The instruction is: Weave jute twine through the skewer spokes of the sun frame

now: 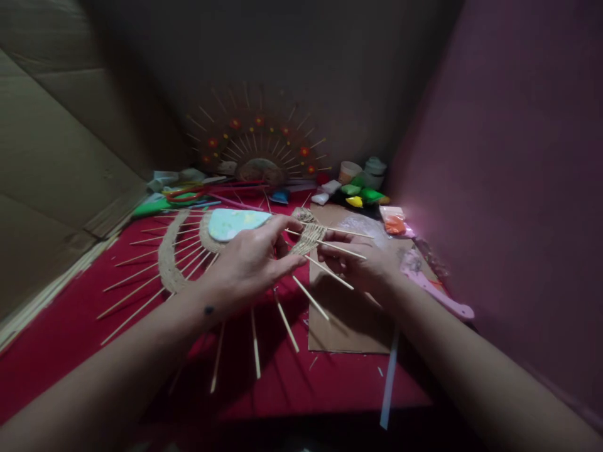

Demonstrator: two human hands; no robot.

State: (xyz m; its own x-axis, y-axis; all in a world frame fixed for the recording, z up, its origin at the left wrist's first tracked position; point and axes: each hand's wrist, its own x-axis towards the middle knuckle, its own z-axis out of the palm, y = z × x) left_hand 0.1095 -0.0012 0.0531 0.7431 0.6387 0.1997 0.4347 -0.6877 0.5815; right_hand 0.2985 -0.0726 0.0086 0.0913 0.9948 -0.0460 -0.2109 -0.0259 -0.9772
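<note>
The left fingers (288,267) pinch the twine weave (309,238) from its left side. The right fingers (340,248) curl at its right side, tips hidden among sticks (333,275), their hold unclear. It hangs by the cardboard's (339,333) left edge; the bench's (339,386) near edge fades into shadow.

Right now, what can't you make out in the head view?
All in the head view:
Right hand: fingertips partly hidden by the sticks and woven twine; exact grip unclear.
Half-disc: lower right edge behind the left hand; pattern blurred.
Cardboard sheet: partly covered by the right hand and right forearm.
Yellow packet: any print too small to read.
Right forearm: cut off by the picture's edge.
</note>
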